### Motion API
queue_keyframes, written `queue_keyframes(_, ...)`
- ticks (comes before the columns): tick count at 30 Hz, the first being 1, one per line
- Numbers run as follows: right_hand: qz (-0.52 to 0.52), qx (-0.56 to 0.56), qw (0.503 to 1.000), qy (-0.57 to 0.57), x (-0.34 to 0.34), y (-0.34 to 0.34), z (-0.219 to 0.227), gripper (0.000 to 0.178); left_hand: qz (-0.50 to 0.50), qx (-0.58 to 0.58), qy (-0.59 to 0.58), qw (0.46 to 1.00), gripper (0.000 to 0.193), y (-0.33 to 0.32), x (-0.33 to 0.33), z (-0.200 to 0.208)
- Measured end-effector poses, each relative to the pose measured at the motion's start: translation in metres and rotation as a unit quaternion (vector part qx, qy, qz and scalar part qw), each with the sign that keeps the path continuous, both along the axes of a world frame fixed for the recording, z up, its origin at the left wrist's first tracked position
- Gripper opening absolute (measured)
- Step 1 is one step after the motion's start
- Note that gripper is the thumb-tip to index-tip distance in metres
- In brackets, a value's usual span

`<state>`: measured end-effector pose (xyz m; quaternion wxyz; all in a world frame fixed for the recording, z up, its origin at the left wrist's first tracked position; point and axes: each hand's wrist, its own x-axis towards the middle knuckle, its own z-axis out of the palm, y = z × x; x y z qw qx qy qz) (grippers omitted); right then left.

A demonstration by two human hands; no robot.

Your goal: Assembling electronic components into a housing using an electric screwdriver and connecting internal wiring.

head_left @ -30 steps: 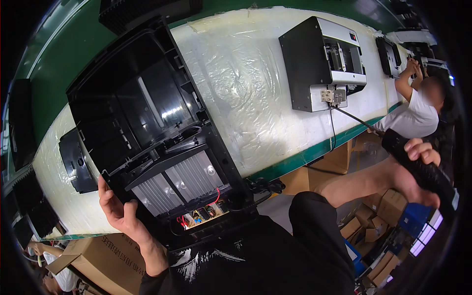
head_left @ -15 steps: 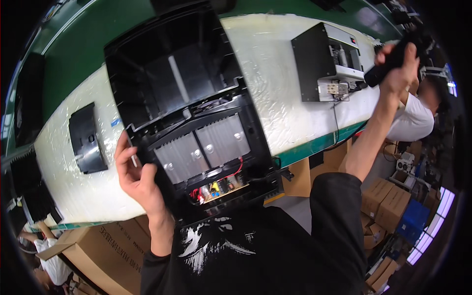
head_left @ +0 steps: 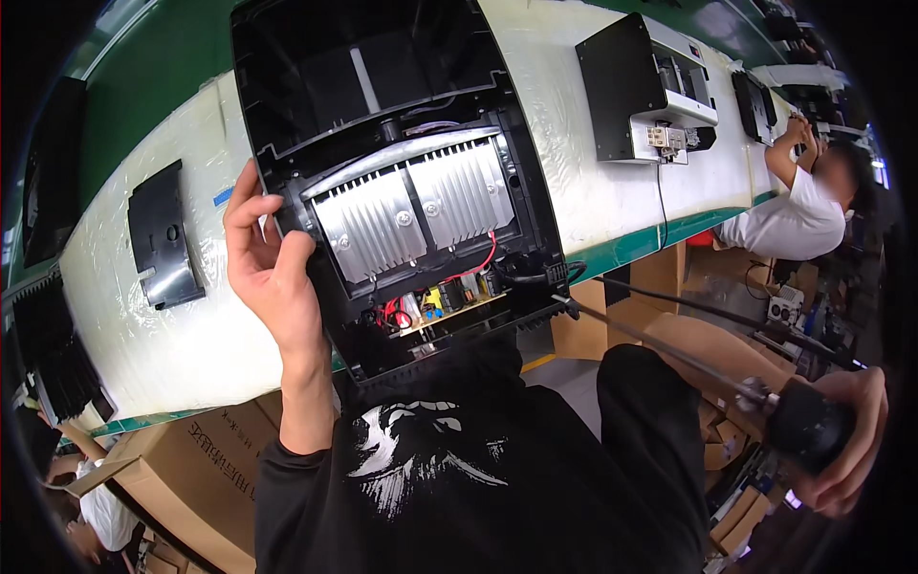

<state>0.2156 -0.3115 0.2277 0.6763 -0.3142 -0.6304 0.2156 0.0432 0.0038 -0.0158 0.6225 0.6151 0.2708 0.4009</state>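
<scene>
A large black plastic housing (head_left: 531, 206) lies open side up in front of me. In it sit two silver finned heat sinks (head_left: 368, 230) and a small circuit board (head_left: 454, 311) with red wires. My left hand (head_left: 268, 258) grips the housing's left edge, fingers curled and thumb against it. Off to the right, low down, my right hand (head_left: 846, 435) is closed round the black body of a power screwdriver (head_left: 813, 426). Its long thin metal shaft points left, and the tip shows near the housing's lower right corner; contact cannot be made out.
A curved black plastic cover (head_left: 167, 239) lies on the film-covered table (head_left: 105, 316) at left. At the back right stands a black and white device (head_left: 617, 96) with a cable. A cardboard box (head_left: 206, 469) is below the table's left edge. A co-worker (head_left: 798, 206) sits at right.
My right hand has come down from the upper right with the screwdriver, whose shaft now points toward the housing. The housing and my left hand appear slightly higher and further right in view.
</scene>
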Motion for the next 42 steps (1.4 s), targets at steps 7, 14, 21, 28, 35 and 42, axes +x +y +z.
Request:
queue_keyframes(7,-0.133,0.090,0.985,0.066,-0.049,0.070,-0.066,0.019,0.001,-0.005,-0.014,1.000,0.035,0.000,-0.001,0.003)
queue_keyframes(14,-0.289,0.016,0.957,-0.028,-0.064,0.089,-0.114,0.088,-0.006,0.001,-0.019,1.000,0.034,0.000,0.002,-0.002)
queue_keyframes(21,-0.310,0.031,0.949,-0.040,-0.070,0.090,-0.124,0.088,-0.003,0.009,-0.005,1.000,0.034,-0.002,0.001,0.000)
queue_keyframes(28,-0.321,0.032,0.946,-0.012,-0.070,0.091,-0.132,0.083,0.000,-0.016,-0.010,1.000,0.034,-0.003,0.002,0.005)
queue_keyframes(35,-0.269,-0.004,0.963,-0.011,-0.057,0.094,-0.136,0.080,-0.004,-0.005,-0.019,1.000,0.034,-0.005,0.004,0.002)
queue_keyframes(42,-0.314,0.041,0.948,0.020,-0.059,0.094,-0.146,0.078,-0.015,0.011,-0.023,1.000,0.035,-0.004,0.004,0.000)
